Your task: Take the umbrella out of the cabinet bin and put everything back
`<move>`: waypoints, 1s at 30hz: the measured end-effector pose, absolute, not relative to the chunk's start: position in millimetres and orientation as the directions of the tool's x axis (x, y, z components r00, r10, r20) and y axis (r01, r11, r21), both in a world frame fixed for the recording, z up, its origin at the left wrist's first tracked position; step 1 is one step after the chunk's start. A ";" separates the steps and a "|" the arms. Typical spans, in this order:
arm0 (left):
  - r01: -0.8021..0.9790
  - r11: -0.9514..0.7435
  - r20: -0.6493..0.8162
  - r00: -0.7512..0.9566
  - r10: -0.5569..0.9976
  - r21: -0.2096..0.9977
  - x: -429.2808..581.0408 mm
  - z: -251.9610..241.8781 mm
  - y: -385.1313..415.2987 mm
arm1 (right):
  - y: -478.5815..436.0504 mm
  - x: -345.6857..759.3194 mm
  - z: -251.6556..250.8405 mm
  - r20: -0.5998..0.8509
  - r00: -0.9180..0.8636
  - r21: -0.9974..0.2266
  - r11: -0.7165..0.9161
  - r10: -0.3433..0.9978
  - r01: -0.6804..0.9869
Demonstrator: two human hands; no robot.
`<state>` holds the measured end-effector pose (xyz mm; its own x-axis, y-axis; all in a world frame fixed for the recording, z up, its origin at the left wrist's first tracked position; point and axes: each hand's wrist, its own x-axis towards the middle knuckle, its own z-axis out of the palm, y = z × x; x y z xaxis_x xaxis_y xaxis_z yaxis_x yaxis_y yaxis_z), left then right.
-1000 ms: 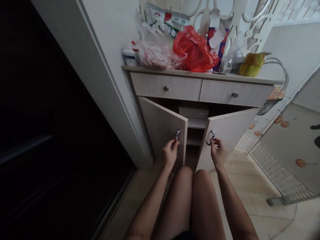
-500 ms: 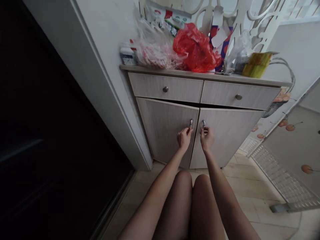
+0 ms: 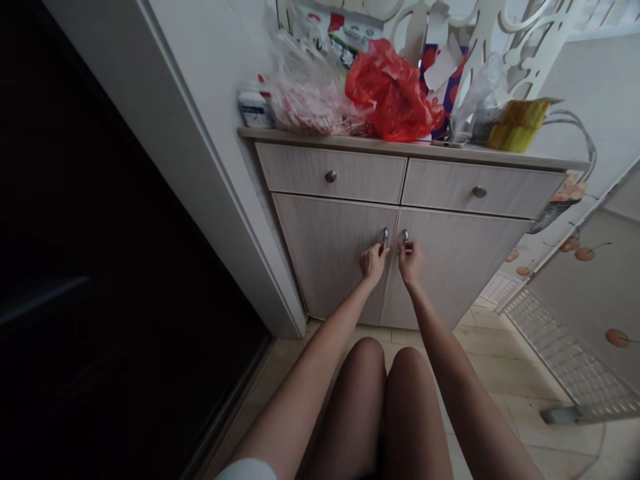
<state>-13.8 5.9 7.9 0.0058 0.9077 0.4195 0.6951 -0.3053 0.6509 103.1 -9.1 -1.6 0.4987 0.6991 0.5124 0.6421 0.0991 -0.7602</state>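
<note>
I see both hands, left hand (image 3: 373, 261) and right hand (image 3: 411, 262), pinching the door handles (image 3: 385, 236) of the shut cabinet (image 3: 330, 257) on tiled floor (image 3: 505, 363), bags (image 3: 393, 93) on top.

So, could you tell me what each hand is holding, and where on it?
The left hand grips the left cabinet door's metal handle; the right hand grips the right door's handle.

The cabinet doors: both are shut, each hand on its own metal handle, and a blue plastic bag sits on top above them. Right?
Not quite. The bag on top is red, not blue, as the head view shows. The rest holds: both cabinet doors are shut, the left hand is on the left handle and the right hand on the right handle.
</note>
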 end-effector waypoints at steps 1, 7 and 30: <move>0.696 -0.304 0.415 0.009 0.910 0.651 -13.0 9.4 7.1 | -6.7 103.6 -0.9 0.512 0.498 -0.759 0.097 0.700 0.644; 0.706 -0.267 0.385 -0.009 0.923 0.656 -8.5 12.4 11.6 | 3.5 105.6 -1.2 0.510 0.499 -0.749 0.075 0.701 0.659; -0.664 0.128 0.222 0.416 0.882 0.737 -80.6 27.8 -86.5 | -131.5 143.6 23.7 0.248 -0.081 -0.740 0.134 0.965 -0.659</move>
<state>-80.6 -86.5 27.8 0.4162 0.8818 0.2217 -0.6639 0.1281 0.7368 143.6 -131.5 23.7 -0.0814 0.9654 0.2477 -0.6589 0.1343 -0.7401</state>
